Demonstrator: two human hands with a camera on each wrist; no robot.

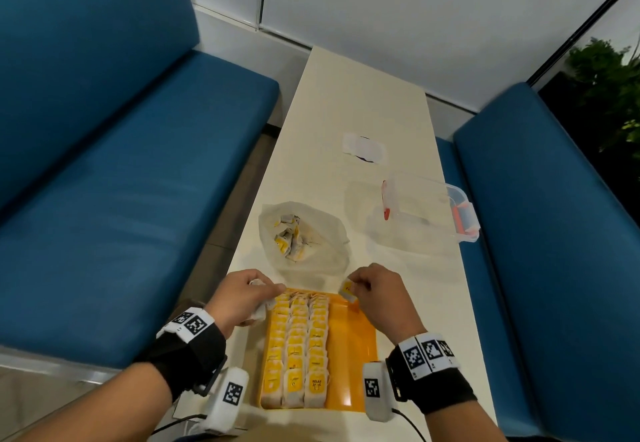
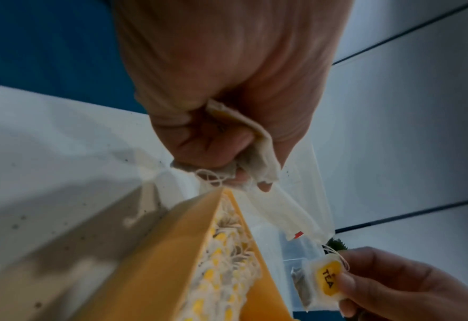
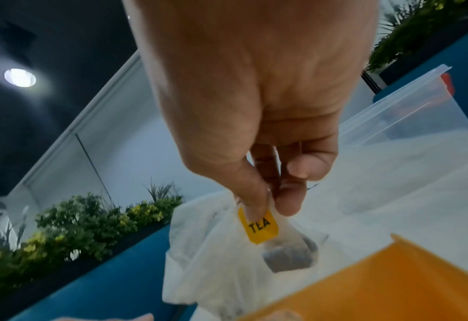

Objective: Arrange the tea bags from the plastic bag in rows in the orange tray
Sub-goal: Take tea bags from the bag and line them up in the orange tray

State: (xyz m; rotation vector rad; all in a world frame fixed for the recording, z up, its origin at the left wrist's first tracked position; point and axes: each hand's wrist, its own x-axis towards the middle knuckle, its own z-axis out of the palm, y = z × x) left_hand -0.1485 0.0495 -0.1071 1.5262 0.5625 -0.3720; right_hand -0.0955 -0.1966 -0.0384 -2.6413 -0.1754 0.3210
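An orange tray [image 1: 353,348] lies near the table's front edge with three rows of yellow-labelled tea bags [image 1: 297,341] filling its left part; its right part is bare. Beyond it sits the clear plastic bag [image 1: 304,234] holding several more tea bags. My left hand [image 1: 242,298] hovers at the tray's far left corner, its curled fingers gripping a bunch of tea bags [image 2: 254,152]. At the tray's far right edge my right hand [image 1: 375,289] pinches one tea bag [image 3: 262,225] by its yellow TEA tag between thumb and fingers, the pouch hanging below.
A clear plastic box with red clips [image 1: 426,209] stands at the right of the white table [image 1: 363,102], and a small white wrapper [image 1: 363,147] lies farther back. Blue benches [image 1: 121,182] flank the narrow table on both sides.
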